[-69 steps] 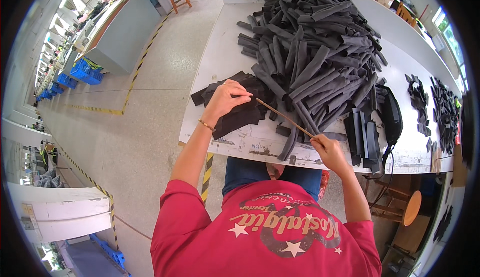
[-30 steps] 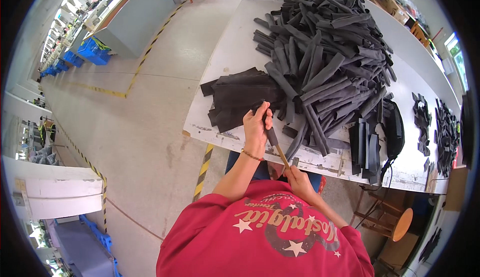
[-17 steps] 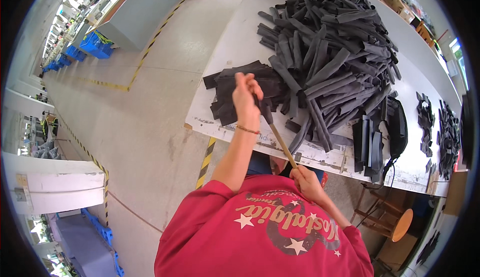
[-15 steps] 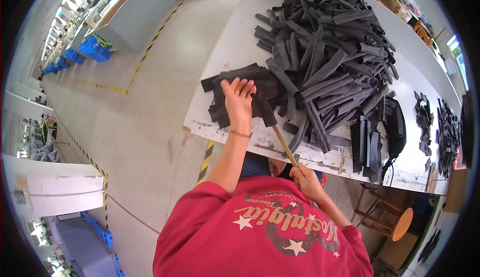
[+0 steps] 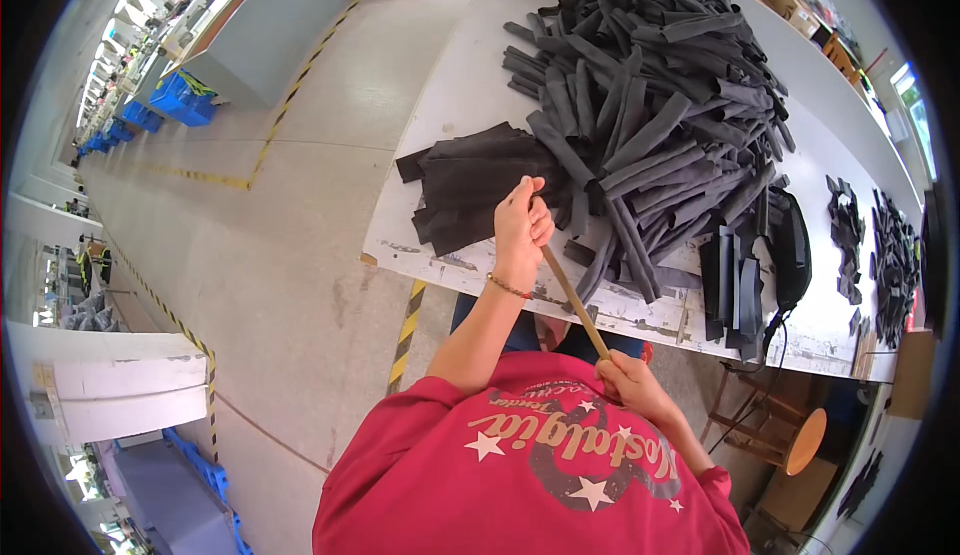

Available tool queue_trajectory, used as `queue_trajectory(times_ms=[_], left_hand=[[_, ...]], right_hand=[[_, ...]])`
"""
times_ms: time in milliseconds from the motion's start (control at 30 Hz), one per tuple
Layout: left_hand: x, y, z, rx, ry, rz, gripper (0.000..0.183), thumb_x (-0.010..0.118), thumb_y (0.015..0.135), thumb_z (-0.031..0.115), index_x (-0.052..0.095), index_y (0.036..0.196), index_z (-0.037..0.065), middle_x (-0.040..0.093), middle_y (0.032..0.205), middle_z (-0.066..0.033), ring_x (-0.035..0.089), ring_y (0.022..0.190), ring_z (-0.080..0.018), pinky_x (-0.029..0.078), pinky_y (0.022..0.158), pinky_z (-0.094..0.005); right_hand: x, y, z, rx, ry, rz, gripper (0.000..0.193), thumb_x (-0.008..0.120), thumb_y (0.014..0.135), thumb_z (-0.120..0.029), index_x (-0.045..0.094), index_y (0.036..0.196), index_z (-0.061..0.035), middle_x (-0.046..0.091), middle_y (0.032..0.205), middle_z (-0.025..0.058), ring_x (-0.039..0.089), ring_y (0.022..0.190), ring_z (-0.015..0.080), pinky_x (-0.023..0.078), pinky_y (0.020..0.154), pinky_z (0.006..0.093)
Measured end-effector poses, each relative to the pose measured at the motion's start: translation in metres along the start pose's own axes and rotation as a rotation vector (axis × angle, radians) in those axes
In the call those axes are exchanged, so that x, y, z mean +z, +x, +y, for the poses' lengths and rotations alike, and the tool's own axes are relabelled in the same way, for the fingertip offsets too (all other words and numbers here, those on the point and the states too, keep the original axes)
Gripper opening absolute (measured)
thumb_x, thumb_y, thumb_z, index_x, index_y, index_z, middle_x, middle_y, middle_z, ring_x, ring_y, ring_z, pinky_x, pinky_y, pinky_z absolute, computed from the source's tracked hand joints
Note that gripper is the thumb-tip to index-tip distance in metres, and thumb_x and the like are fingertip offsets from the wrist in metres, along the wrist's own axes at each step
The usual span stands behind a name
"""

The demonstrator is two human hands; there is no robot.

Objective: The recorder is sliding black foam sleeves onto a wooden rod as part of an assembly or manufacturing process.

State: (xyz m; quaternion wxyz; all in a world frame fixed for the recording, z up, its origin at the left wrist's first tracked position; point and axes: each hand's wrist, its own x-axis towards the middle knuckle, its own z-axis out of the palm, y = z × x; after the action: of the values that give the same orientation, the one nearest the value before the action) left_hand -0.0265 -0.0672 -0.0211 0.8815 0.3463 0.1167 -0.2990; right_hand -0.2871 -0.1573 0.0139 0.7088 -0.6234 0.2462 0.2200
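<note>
Flat black fabric pieces (image 5: 470, 185) lie stacked on a white table (image 5: 440, 95), apparently left to do. The left hand (image 5: 522, 225) curls its fingers snugly around a wooden stick (image 5: 575, 301); any cloth within is hidden. The right hand (image 5: 628, 380) grips the lower end. Rightward, a larger heap of dark-grey fabric tubes (image 5: 650, 125) looks done.

On the table (image 5: 462, 95), a heap of fabric tubes (image 5: 655, 105) is piled toward the back. To its front left, a fabric stack (image 5: 475, 180) is laid; to its front right, strips (image 5: 735, 285) and a bag (image 5: 793, 250). Over the front edge, a stick (image 5: 575, 300) is held between the left hand (image 5: 522, 225) and right hand (image 5: 630, 380).
</note>
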Motion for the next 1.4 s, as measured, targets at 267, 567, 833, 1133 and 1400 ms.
queue_trajectory(times_ms=[267,567,833,1133,1400], left_hand=[[-0.005,0.001,-0.008,-0.150,-0.040,-0.148,0.039,0.054,0.090,0.045,0.057,0.099,0.008,0.047,0.058,-0.0001,0.043,0.043,-0.0114,0.035,0.040,-0.0236],[-0.009,0.008,-0.010,0.020,0.028,-0.063,0.025,0.051,0.095,0.030,0.058,0.102,0.007,0.034,0.050,0.0047,0.028,0.037,-0.0059,0.020,0.034,-0.0222],[0.021,-0.026,-0.017,-0.279,-0.145,-0.099,0.057,0.047,0.088,0.059,0.053,0.107,0.006,0.041,0.054,-0.0002,0.040,0.043,-0.0166,0.036,0.043,-0.0272],[-0.033,0.022,0.012,0.140,-0.186,-0.020,0.030,0.046,0.097,0.034,0.050,0.087,0.006,0.027,0.051,0.0059,0.025,0.040,-0.0051,0.022,0.037,-0.0224],[-0.040,0.042,0.036,0.219,-0.359,-0.001,0.027,0.046,0.097,0.029,0.051,0.078,0.009,0.027,0.051,0.0059,0.025,0.041,-0.0051,0.020,0.039,-0.0218]], right_hand=[[-0.001,0.031,0.011,-0.026,0.076,0.093,0.022,0.044,0.097,-0.019,0.050,0.084,-0.0019,0.046,0.054,0.0038,0.043,0.043,0.0142,0.035,0.042,0.0260],[-0.003,0.008,0.038,-0.325,-0.527,0.283,0.020,0.050,0.095,-0.020,0.049,0.088,-0.0011,0.051,0.060,0.0150,0.052,0.051,0.0259,0.039,0.047,0.0353],[0.006,0.016,0.002,-0.041,0.357,0.084,0.024,0.042,0.099,-0.020,0.049,0.084,-0.0036,0.034,0.054,-0.0045,0.031,0.043,0.0053,0.028,0.040,0.0214],[0.004,0.005,0.056,-0.469,-0.756,0.407,0.022,0.050,0.096,-0.021,0.051,0.083,-0.0030,0.049,0.056,0.0000,0.047,0.046,0.0115,0.039,0.045,0.0292],[-0.016,-0.009,-0.007,-0.383,-0.298,0.189,0.018,0.056,0.090,-0.017,0.056,0.081,-0.0020,0.051,0.064,0.0031,0.046,0.060,0.0077,0.041,0.055,0.0264]])
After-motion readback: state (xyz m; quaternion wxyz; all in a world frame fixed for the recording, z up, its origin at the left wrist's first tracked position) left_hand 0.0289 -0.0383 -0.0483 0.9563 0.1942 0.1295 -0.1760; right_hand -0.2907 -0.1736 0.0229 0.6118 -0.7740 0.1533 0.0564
